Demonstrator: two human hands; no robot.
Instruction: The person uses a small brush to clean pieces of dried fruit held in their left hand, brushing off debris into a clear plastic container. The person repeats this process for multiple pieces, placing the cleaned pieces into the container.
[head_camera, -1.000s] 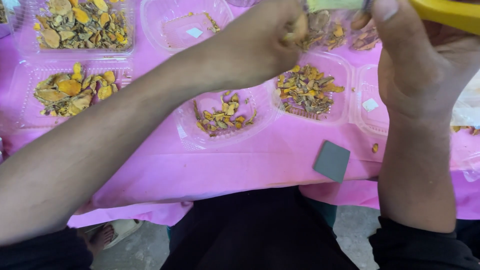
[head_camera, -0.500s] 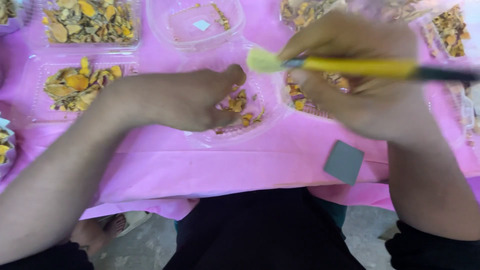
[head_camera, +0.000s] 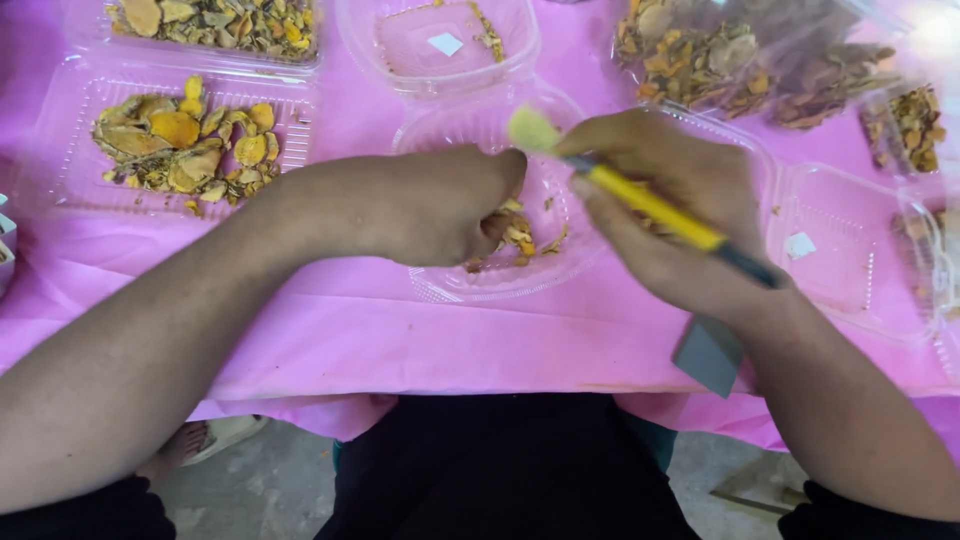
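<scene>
The left hand (head_camera: 440, 205) lies curled over a clear tray (head_camera: 500, 275) on the pink table (head_camera: 350, 330), its fingers folded under and hidden — whether they pinch any of the yellow-brown slices (head_camera: 520, 235) there, I cannot tell. The right hand (head_camera: 670, 210), just right of it, has its fingers clamped on a yellow brush (head_camera: 650, 205), pale tip pointing far-left; the dark handle end is blurred. A grey block (head_camera: 708, 355) is half hidden behind the right wrist at the near edge.
</scene>
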